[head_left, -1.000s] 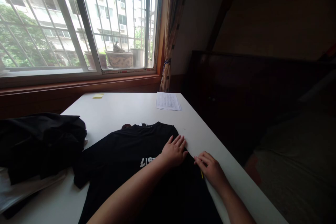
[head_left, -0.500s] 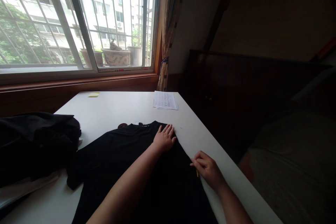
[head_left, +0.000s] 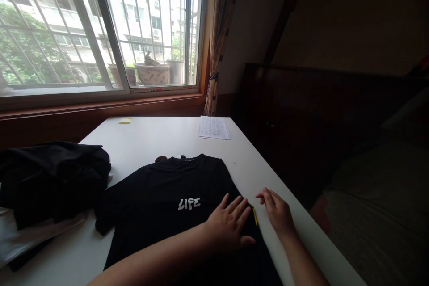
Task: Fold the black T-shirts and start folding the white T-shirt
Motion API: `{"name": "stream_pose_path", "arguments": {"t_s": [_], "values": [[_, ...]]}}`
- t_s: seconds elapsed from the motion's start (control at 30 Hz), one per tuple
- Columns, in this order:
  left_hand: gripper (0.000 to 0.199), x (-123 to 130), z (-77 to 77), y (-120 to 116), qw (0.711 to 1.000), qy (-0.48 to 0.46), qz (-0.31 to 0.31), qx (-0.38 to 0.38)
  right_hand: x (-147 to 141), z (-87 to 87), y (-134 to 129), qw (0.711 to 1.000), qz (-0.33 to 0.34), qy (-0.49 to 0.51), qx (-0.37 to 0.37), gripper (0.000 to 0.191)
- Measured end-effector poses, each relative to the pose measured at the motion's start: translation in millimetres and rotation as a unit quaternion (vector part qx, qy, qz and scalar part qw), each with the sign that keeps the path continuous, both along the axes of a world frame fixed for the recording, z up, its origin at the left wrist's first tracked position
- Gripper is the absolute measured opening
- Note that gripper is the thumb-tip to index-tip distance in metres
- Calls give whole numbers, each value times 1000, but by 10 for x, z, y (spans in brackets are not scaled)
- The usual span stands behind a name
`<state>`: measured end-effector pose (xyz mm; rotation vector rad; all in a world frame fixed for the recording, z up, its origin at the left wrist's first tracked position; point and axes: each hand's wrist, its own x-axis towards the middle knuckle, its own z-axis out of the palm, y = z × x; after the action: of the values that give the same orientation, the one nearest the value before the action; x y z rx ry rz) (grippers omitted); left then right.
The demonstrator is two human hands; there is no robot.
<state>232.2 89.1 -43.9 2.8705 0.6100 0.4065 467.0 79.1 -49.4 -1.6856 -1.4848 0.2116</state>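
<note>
A black T-shirt lies spread on the white table, its collar toward the window. Pale lettering shows on its front. My left hand rests flat on the shirt near its right edge, fingers spread. Just beyond that edge, above the bare tabletop, is my right hand; its fingers are loosely bent and nothing shows in them. A narrow yellow strip sticks out at the shirt's edge between both hands; what it is I cannot tell.
A heap of dark clothing lies at the left, with white cloth under it. Printed sheets and a yellow sticky note lie toward the far edge of the table. Round objects peek out behind the collar.
My left hand has slid from the shirt's shoulder down toward its right edge, uncovering the lettering. My right hand has let go of the shirt's edge and moved slightly right.
</note>
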Motion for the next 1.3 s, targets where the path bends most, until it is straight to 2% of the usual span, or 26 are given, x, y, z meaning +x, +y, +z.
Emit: {"name": "stream_pose_path", "arguments": {"t_s": [0.17,0.3,0.37,0.43,0.57,0.63,0.7,0.77,0.9,1.07,1.17,1.3], "values": [[78,-238,181,-317,997,-6,-49,-52,-20,-2,-8,1000,20,-10,5,50],[72,-578,337,-401,994,-5,-69,-90,-34,-19,0,998,62,-31,7,41],[71,-826,348,-347,997,2,-25,-70,-49,-26,7,995,90,-49,16,36],[70,-1139,308,-236,998,21,47,-31,-74,-27,14,991,107,-75,29,31],[65,-1875,131,-4,973,68,212,56,-157,9,26,982,117,-138,56,26],[65,-2186,43,47,963,88,246,67,-232,50,37,975,134,-165,59,25],[66,-2384,-14,50,960,95,252,73,-354,102,60,967,167,-189,45,27],[66,-2456,-37,35,960,96,252,78,-535,160,105,956,204,-212,11,34],[67,-2379,-26,61,957,100,262,76,-1039,239,299,933,251,-251,-62,52],[69,-2307,-1,189,958,103,260,66,-1608,130,687,914,269,-281,-116,64],[68,-2315,9,250,957,108,261,62,-1738,4,870,908,255,-301,-140,72],[66,-2304,-8,340,956,111,267,57,-1694,-60,1023,905,249,-310,-149,77]]}}
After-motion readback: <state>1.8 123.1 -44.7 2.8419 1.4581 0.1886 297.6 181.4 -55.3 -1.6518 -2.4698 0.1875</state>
